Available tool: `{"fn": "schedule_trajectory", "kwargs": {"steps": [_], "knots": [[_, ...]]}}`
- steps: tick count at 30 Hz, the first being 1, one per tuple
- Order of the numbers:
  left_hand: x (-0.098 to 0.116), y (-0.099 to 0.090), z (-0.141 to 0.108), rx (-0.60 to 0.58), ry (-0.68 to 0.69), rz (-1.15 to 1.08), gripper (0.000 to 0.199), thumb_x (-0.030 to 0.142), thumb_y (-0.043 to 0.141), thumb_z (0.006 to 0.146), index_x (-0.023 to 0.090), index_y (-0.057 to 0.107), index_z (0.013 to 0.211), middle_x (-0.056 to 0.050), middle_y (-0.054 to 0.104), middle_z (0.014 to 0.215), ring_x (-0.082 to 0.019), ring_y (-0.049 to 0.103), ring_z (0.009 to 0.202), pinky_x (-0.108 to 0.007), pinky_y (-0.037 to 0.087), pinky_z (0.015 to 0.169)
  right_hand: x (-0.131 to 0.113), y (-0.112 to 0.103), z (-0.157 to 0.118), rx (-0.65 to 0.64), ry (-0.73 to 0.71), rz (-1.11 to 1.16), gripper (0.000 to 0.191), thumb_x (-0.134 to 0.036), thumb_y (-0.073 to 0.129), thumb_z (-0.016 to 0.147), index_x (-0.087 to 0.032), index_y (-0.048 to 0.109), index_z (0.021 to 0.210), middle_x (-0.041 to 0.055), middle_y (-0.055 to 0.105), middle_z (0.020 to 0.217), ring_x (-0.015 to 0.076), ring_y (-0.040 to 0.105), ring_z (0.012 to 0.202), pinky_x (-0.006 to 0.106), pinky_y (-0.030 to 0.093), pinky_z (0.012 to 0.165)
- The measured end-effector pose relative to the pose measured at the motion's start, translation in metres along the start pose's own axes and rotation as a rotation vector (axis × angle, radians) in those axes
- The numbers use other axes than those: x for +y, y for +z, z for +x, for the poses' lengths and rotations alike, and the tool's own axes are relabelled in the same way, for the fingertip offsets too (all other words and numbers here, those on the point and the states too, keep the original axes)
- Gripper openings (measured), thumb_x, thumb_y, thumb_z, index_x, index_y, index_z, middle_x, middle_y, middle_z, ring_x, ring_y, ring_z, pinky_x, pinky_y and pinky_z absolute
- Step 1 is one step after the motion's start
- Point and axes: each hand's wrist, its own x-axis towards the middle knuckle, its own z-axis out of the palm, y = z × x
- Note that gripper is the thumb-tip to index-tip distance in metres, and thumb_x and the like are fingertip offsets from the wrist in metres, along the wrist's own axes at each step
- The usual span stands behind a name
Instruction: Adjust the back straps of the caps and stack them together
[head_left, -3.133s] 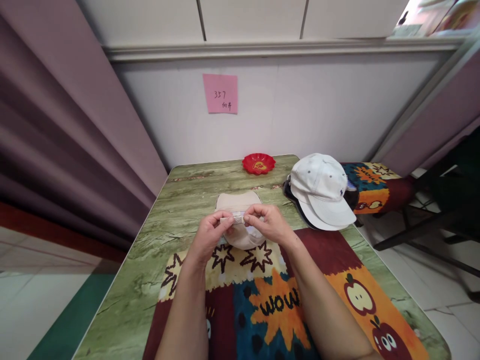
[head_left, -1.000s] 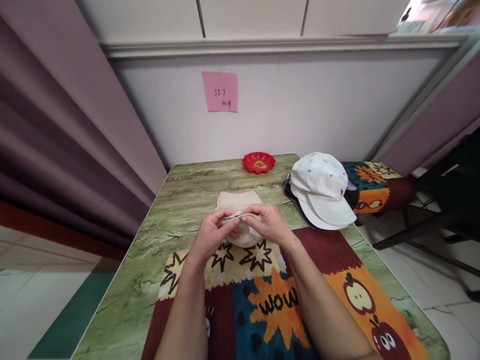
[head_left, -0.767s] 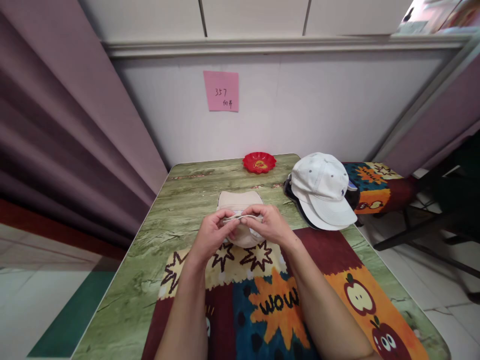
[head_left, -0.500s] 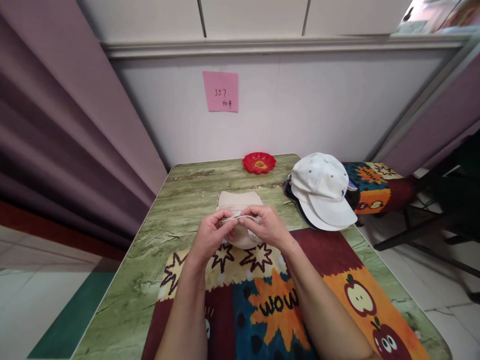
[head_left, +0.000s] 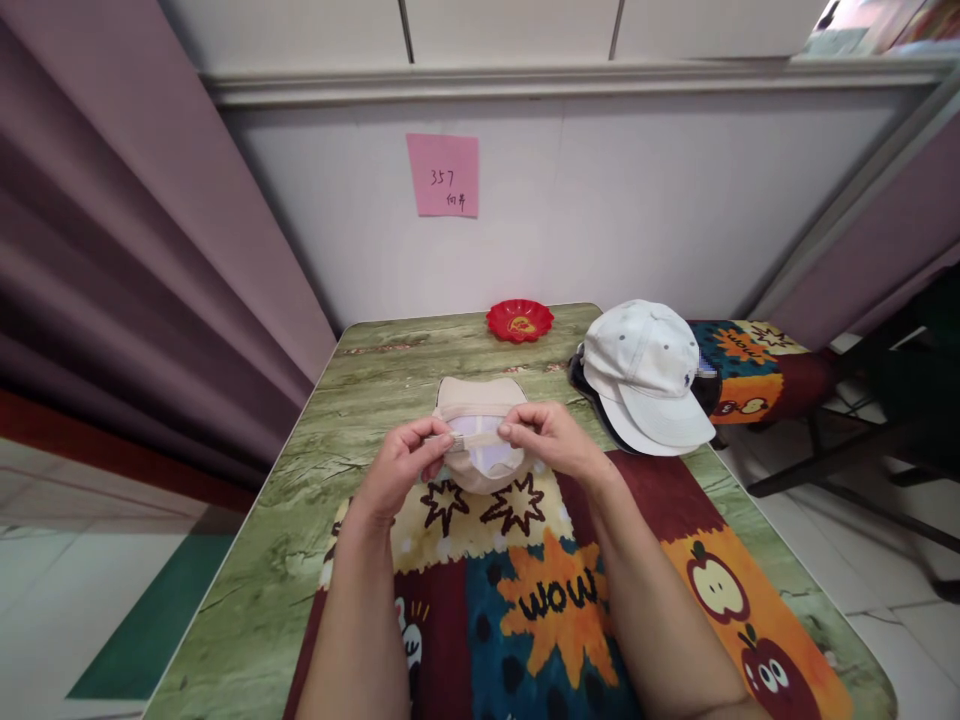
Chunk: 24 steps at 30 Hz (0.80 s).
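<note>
A beige cap [head_left: 480, 393] lies upside down on the table, its brim pointing away from me and its pale inside showing. My left hand [head_left: 411, 458] pinches the strap at the cap's near left side between thumb and fingers. On the other side, my right hand [head_left: 549, 436] pinches the right part of the same strap. The strap runs between the two hands across the cap's opening. Whether its two ends are joined is too small to tell.
White caps [head_left: 642, 350] are stacked on a dark cap at the table's right edge. A red scalloped dish [head_left: 520, 320] stands near the wall. A patterned cloth [head_left: 555, 600] covers the near part of the green wood-look table [head_left: 300, 480].
My hands have moved apart, the left one to the left and the right one slightly right. The strap and the cap's inside now show between them.
</note>
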Motion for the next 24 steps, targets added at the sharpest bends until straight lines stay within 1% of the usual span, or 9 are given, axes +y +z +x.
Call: {"fn": "schedule_trajectory", "kwargs": {"steps": [2, 5, 11, 15, 19, 22, 24], "knots": [[-0.002, -0.001, 0.001, -0.013, -0.02, 0.042, 0.032, 0.047, 0.072, 0.078, 0.015, 0.068, 0.08, 0.003, 0.048, 0.057, -0.008, 0.038, 0.048, -0.02, 0.028, 0.046, 0.004, -0.001, 0.001, -0.001, -0.017, 0.031, 0.038, -0.047, 0.061, 0.088, -0.015, 0.062, 0.068, -0.0012, 0.054, 0.063, 0.0104, 0.045, 0.06, 0.022, 0.033, 0.057], [-0.005, 0.003, 0.003, 0.012, -0.035, 0.077, 0.033, 0.047, 0.072, 0.078, 0.015, 0.068, 0.078, 0.003, 0.046, 0.055, -0.007, 0.036, 0.048, -0.02, 0.027, 0.045, 0.01, 0.0, 0.004, 0.008, -0.038, 0.049, 0.039, -0.047, 0.06, 0.089, -0.016, 0.058, 0.067, -0.0018, 0.051, 0.063, 0.0102, 0.043, 0.061, 0.022, 0.032, 0.057], [-0.005, 0.01, 0.004, 0.074, 0.042, 0.097, 0.03, 0.046, 0.071, 0.08, 0.016, 0.068, 0.077, 0.004, 0.047, 0.059, -0.007, 0.036, 0.051, -0.02, 0.027, 0.047, 0.011, -0.001, 0.003, 0.016, -0.034, 0.045, 0.038, -0.047, 0.06, 0.089, -0.016, 0.057, 0.068, -0.0031, 0.045, 0.063, 0.0097, 0.039, 0.06, 0.022, 0.03, 0.056], [-0.002, 0.011, 0.004, 0.089, 0.058, 0.092, 0.029, 0.045, 0.072, 0.08, 0.016, 0.07, 0.08, 0.002, 0.053, 0.064, -0.009, 0.042, 0.056, -0.02, 0.033, 0.052, 0.01, -0.002, 0.003, 0.039, -0.023, 0.047, 0.037, -0.047, 0.059, 0.089, -0.016, 0.058, 0.069, -0.0029, 0.046, 0.063, 0.0099, 0.039, 0.06, 0.022, 0.03, 0.056], [-0.002, 0.01, 0.006, 0.083, 0.071, 0.064, 0.032, 0.044, 0.075, 0.076, 0.018, 0.072, 0.094, -0.002, 0.064, 0.08, -0.013, 0.053, 0.068, -0.022, 0.041, 0.06, 0.012, -0.001, 0.005, 0.153, -0.009, 0.023, 0.038, -0.049, 0.059, 0.088, -0.016, 0.058, 0.069, -0.0019, 0.05, 0.064, 0.0107, 0.042, 0.061, 0.022, 0.031, 0.056], [-0.005, 0.007, 0.009, 0.15, 0.153, 0.154, 0.026, 0.042, 0.074, 0.079, 0.017, 0.073, 0.086, -0.004, 0.065, 0.085, -0.015, 0.056, 0.078, -0.023, 0.043, 0.068, 0.011, 0.003, 0.007, 0.194, -0.023, 0.018, 0.038, -0.05, 0.059, 0.087, -0.016, 0.059, 0.068, -0.0015, 0.052, 0.064, 0.0112, 0.044, 0.062, 0.022, 0.033, 0.057], [-0.009, 0.005, 0.01, 0.179, 0.178, 0.179, 0.025, 0.043, 0.071, 0.081, 0.018, 0.072, 0.082, -0.003, 0.063, 0.082, -0.015, 0.055, 0.076, -0.024, 0.043, 0.068, 0.011, 0.005, 0.007, 0.196, -0.03, 0.031, 0.037, -0.048, 0.06, 0.087, -0.016, 0.059, 0.068, -0.0016, 0.053, 0.064, 0.0111, 0.045, 0.061, 0.023, 0.034, 0.057]]}}
